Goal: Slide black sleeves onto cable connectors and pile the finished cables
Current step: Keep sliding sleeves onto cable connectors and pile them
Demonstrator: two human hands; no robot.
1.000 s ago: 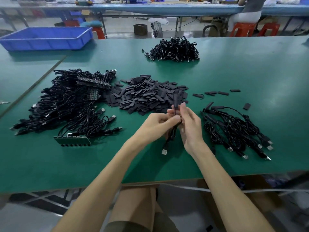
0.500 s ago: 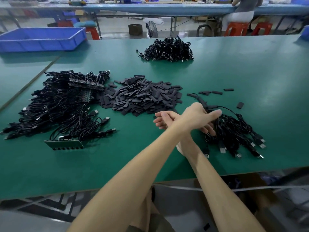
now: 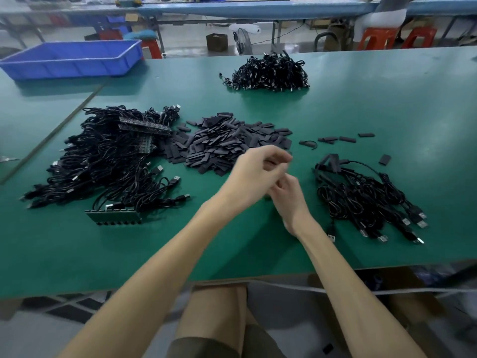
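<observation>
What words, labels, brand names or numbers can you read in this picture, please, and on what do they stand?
None can be read.
The green circuit board, the blue crate and the cardboard box show no legible print; any marks on the USB plugs are too small to tell.

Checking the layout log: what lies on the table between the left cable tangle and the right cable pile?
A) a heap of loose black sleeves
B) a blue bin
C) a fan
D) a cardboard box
A: the heap of black sleeves sits between the left cable tangle and the right cable pile; the blue bin stands far left.
</observation>
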